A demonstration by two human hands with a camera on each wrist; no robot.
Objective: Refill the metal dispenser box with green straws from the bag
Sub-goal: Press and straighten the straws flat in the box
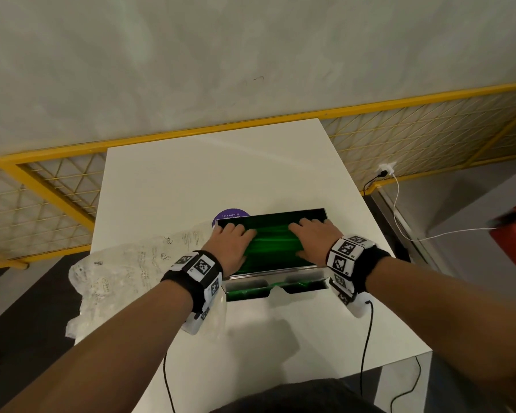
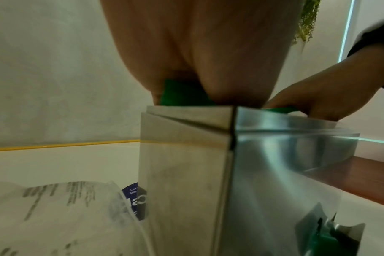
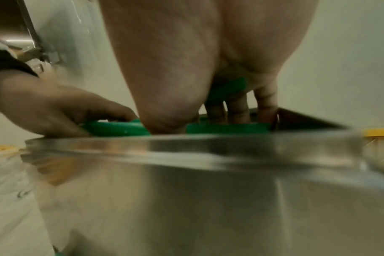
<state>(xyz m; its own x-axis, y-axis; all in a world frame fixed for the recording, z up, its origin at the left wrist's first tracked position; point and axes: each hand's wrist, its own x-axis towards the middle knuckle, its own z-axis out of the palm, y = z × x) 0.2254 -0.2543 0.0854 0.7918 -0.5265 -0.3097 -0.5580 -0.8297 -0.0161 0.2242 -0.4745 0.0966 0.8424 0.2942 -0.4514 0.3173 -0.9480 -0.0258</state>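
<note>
The metal dispenser box [image 1: 273, 271] stands open on the white table [image 1: 167, 186], filled to its rim with green straws [image 1: 273, 242]. My left hand [image 1: 234, 238] lies flat on the straws at the left end, my right hand [image 1: 312, 236] flat on them at the right end, fingers spread and pressing down. Green straws also show in the front dispensing slot [image 1: 251, 293]. In the left wrist view the box [image 2: 186, 173] fills the frame, with straws [image 2: 180, 97] under my palm. In the right wrist view straws [image 3: 226, 128] lie along the box rim [image 3: 186, 143] beneath my fingers [image 3: 237, 110]. The clear plastic bag [image 1: 125, 272] lies crumpled left of the box.
A purple round sticker [image 1: 231, 215] peeks out behind the box's left corner. Yellow mesh railing [image 1: 57, 186] runs behind the table. A white cable and plug [image 1: 386, 172] hang at the right. Wrist camera cords [image 1: 367, 338] trail over the table's near edge.
</note>
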